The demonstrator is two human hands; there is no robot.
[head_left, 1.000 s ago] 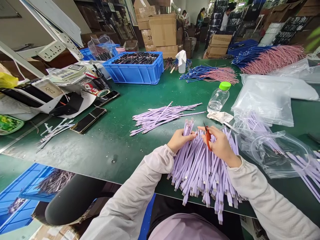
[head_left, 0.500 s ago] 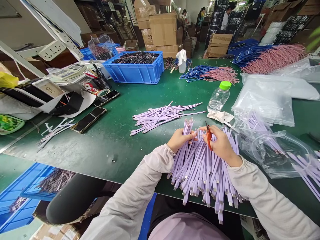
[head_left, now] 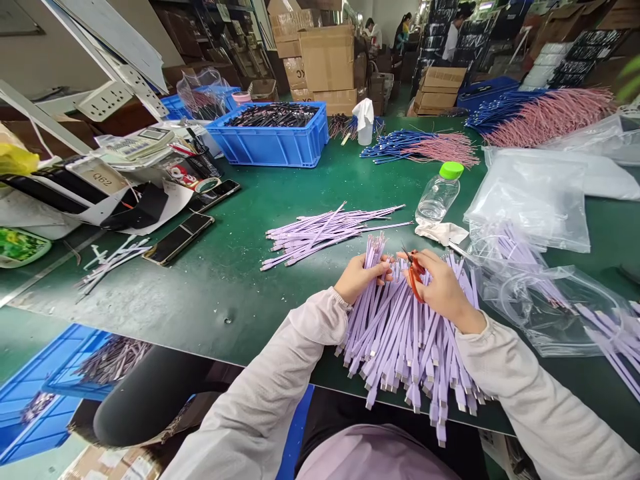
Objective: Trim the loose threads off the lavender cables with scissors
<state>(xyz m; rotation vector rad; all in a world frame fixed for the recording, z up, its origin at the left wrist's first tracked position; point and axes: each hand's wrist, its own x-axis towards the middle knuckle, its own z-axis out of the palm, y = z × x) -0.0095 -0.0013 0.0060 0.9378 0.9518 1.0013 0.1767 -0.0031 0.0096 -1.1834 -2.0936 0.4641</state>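
My left hand (head_left: 364, 277) is closed round the upper ends of several purple cables, whose bare wire tips stick up above the fingers. In my right hand (head_left: 443, 283) are small scissors with orange handles (head_left: 415, 283), their tips pointing up and left toward the cable ends. A large fan of purple cables (head_left: 405, 340) lies under both hands, with the metal plugs hanging over the table's front edge. Farther back, a smaller heap of purple cables (head_left: 320, 233) rests on the green table (head_left: 230, 273).
A bottle with a green lid (head_left: 439, 193) stands behind my right hand, beside a white cloth (head_left: 441, 233). Clear plastic bags (head_left: 530, 193) lie at the right. Phones (head_left: 179, 239) are at the left. A blue crate (head_left: 273, 147) and blue-pink wires (head_left: 425, 148) are farther back.
The scissors have turned in my right hand; their blades now tilt more to the left and look slightly apart. My left hand has hardly moved.
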